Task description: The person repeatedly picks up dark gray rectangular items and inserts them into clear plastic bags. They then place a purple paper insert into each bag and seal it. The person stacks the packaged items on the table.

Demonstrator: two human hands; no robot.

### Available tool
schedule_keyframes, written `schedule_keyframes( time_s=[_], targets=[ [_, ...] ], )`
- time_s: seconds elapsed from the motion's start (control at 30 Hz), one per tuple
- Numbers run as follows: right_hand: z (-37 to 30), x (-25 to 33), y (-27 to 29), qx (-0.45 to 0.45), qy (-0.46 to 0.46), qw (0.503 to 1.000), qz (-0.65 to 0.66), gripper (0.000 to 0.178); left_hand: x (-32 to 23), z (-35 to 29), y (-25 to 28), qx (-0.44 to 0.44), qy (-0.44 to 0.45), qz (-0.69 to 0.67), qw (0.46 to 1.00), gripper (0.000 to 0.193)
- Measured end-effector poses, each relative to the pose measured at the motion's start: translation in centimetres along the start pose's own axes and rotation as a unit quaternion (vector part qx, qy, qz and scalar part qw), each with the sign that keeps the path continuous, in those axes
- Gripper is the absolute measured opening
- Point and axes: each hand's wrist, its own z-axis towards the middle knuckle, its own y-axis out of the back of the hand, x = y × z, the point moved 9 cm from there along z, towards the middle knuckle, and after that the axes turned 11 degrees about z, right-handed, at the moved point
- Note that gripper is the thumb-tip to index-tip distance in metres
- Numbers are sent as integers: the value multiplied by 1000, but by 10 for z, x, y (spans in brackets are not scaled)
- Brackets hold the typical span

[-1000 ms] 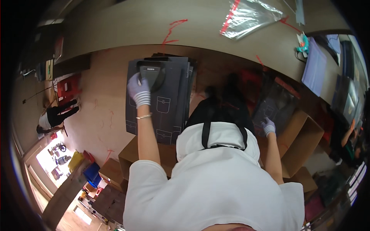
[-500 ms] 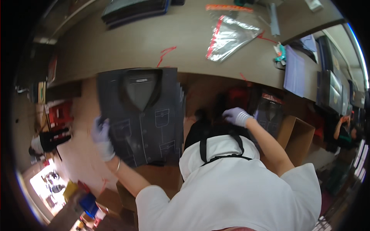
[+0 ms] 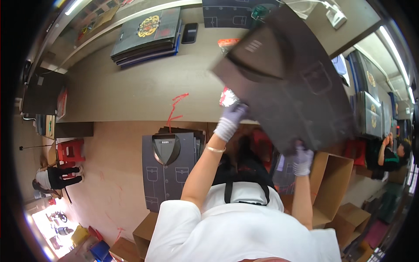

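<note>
A flat dark grey piece printed like a buttoned shirt, with a collar and pockets [image 3: 301, 91], is held tilted over the bench's right part, blurred by motion. My left hand [image 3: 232, 118], in a pale purple glove with white cuff, is closed on its left edge. My right hand [image 3: 302, 159], gloved alike, grips the lower edge, its fingers partly hidden behind the piece. Left of my left forearm lies a stack of like shirt-printed pieces [image 3: 168, 183]. Another shirt-printed piece [image 3: 283, 174] shows below, beside my right forearm.
The long grey bench [image 3: 122, 96] bears a pile of dark folders [image 3: 148, 37], a black phone [image 3: 189, 33] and red string [image 3: 174, 109]. Open cardboard boxes [image 3: 334, 183] stand at lower right. Other people are at far left [image 3: 56, 177] and far right [image 3: 395, 153].
My left hand has left the stack at left and come right. Both hands now hold a shirt-printed piece, raised over the bench at right. The view has shifted.
</note>
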Motion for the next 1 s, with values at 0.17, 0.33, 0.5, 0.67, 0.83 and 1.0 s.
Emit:
schedule_keyframes(
  time_s=[0.17, 0.33, 0.5, 0.67, 0.83, 1.0],
  targets=[
    [5, -34, 157, -157, 47, 963, -212, 33, 18, 101, 41, -237, -26, 526, 816, 28],
    [-11, -35, 120, -99, 146, 947, -267, 36, 57, 157, 69, -174, 159, 655, 717, 15],
    [-2, -62, 112, -57, 6, 957, -283, 33, -25, 135, 46, -316, -239, 576, 715, 2],
    [17, -54, 123, -88, 33, 957, -274, 35, -40, 63, -62, 14, -346, 576, 741, 29],
    [11, -76, 162, -116, 8, 947, -298, 39, -58, -18, 121, -388, -208, 576, 689, 32],
    [6, -43, 128, 97, 395, 707, -578, 32, -25, -129, 256, -530, -66, 545, 646, 16]
  ],
)
